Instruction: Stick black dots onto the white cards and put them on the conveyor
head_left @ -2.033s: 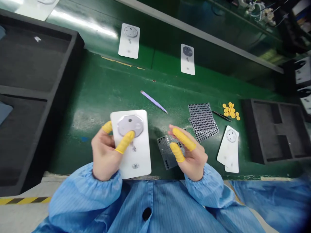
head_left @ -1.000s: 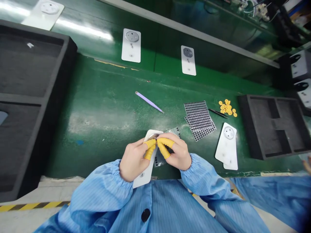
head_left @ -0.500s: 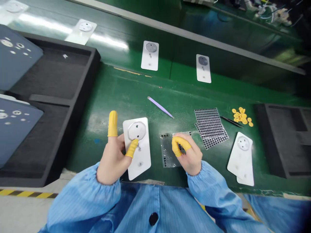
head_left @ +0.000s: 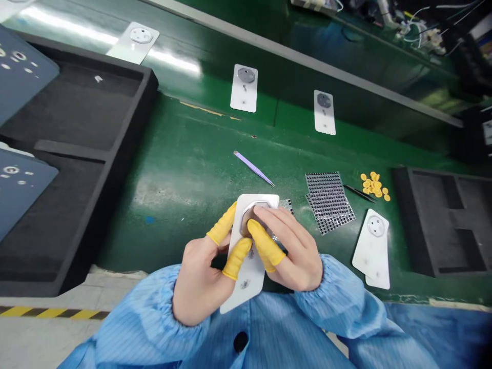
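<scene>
A white plate [head_left: 246,277] with a raised octagonal part near its top is tilted above the bench's front edge. My left hand [head_left: 209,271] grips its left side, with yellow covers on thumb and forefinger. Over the octagonal part, my right hand [head_left: 290,246] presses its yellow-covered fingers together; anything between those fingertips is too small to make out. Behind the right hand a clear sheet with black dots [head_left: 286,205] is mostly hidden. More dotted sheets [head_left: 329,200] lie to the right, and purple tweezers [head_left: 253,168] rest further back.
Yellow finger covers [head_left: 374,185] and black tweezers [head_left: 360,193] lie right of the sheets, near two stacked white plates [head_left: 371,248]. Black trays stand at left [head_left: 128,118] and right [head_left: 418,230]. Further white plates [head_left: 244,97] lie along the back.
My left hand has lifted the white plate and moved it right. My right hand has left the clear sheet and come onto the plate's octagonal part. The view has shifted slightly.
</scene>
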Demonstrator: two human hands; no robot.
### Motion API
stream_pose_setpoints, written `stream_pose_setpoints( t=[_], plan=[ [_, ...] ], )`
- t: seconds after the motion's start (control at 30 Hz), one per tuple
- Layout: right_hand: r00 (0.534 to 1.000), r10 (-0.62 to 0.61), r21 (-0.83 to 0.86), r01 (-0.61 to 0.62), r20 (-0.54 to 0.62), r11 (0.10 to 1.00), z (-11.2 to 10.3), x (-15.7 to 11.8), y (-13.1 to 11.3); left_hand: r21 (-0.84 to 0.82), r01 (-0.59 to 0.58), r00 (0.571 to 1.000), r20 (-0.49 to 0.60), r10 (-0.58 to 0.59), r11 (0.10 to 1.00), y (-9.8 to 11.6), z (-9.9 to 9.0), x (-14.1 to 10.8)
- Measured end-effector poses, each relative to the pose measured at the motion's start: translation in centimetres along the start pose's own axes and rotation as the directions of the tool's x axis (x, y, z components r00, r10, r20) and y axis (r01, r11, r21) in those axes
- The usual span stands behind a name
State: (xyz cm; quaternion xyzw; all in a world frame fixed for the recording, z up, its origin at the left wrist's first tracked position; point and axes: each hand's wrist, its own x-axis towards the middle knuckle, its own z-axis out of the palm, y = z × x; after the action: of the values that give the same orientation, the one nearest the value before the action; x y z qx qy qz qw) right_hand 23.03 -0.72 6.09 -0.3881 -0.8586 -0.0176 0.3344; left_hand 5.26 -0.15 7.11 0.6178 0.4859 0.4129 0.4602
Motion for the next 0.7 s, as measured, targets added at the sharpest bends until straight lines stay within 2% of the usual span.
stream_pose_setpoints(
  t=[0.33, 0.47, 0.57, 0.7],
  plan=[
    [0.999, 0.026, 0.094, -0.023, -0.033, 0.995, 0.12, -0.15, -0.26, 0.127, -0.027, 0.998, -0.048, 0.033, 0.992, 0.14, 0.59, -0.51],
    [0.999, 0.044, 0.092, -0.043, -0.015, 0.995, 0.02, 0.02, -0.17, 0.238, -0.045, 0.999, 0.007, 0.044, 0.97, 0.15, 0.56, -0.25],
    [0.997, 0.064, 0.111, -0.067, 0.033, 0.991, -0.28, 0.36, -0.22, 0.302, -0.129, 0.991, 0.057, 0.118, 0.944, 0.13, 0.53, 0.18],
    [0.989, 0.095, 0.136, -0.11, 0.115, 0.985, -0.34, 0.5, -0.76, 0.358, -0.214, 0.974, 0.011, 0.225, 0.909, -0.06, 0.4, 0.33]
  ],
)
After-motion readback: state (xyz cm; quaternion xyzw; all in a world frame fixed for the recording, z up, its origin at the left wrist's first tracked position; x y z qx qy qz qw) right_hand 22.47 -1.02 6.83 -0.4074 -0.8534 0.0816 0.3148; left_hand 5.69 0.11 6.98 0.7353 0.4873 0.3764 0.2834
